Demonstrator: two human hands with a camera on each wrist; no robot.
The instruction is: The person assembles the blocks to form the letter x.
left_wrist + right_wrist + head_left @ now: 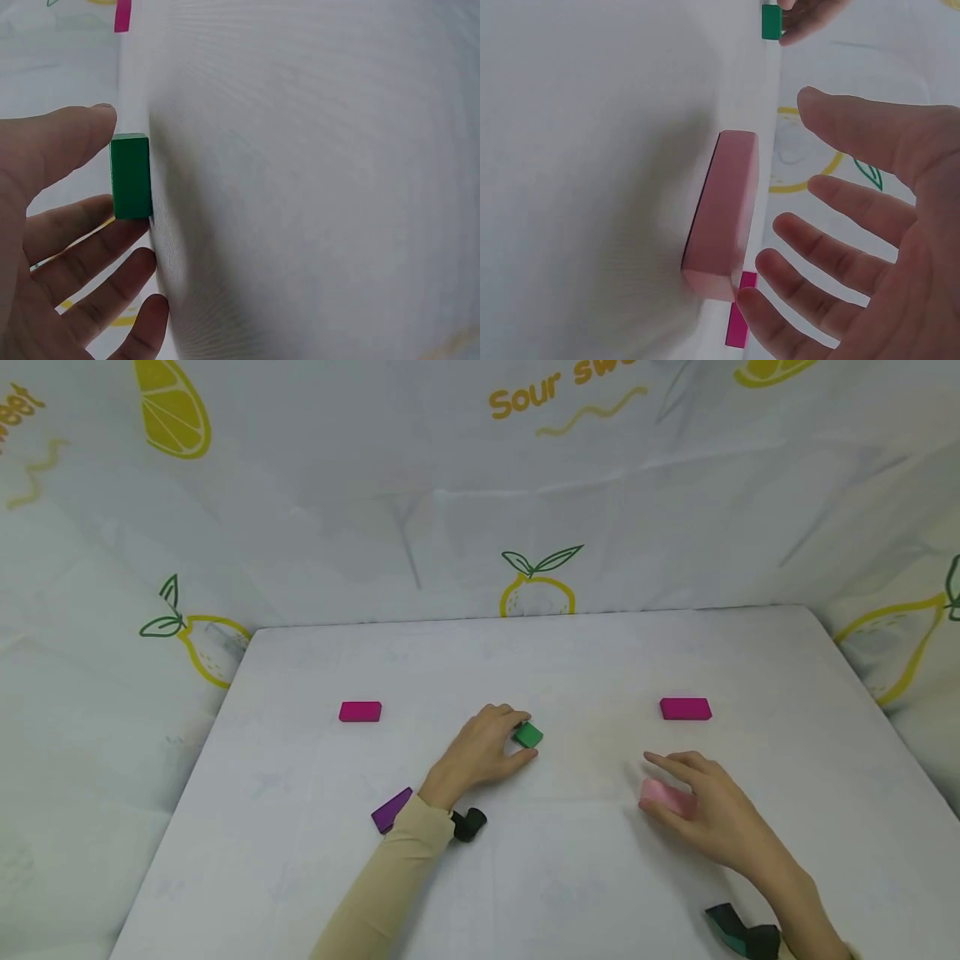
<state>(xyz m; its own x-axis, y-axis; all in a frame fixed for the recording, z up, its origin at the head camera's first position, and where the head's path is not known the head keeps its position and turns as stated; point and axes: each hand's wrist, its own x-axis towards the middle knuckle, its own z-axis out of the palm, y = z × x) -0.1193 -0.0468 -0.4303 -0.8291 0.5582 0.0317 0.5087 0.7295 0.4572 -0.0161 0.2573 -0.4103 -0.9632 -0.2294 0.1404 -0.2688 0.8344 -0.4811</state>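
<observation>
My left hand (480, 750) reaches around a small green block (528, 735) near the middle of the table. In the left wrist view, the fingers lie close by the green block (131, 177), and the thumb tip is slightly apart from its upper end. My right hand (716, 814) hovers around a pale pink block (666, 797), which it partly covers in the head view. Seen from the right wrist, the fingers are spread and relaxed beside the pink block (724, 210), with a gap between palm and block.
Two magenta blocks lie farther back, one at left (360, 712) and one at right (686, 709). A purple block (392, 810) sits partly behind the left forearm. The white table (525, 660) meets a lemon-printed cloth (337, 543) at its back and sides.
</observation>
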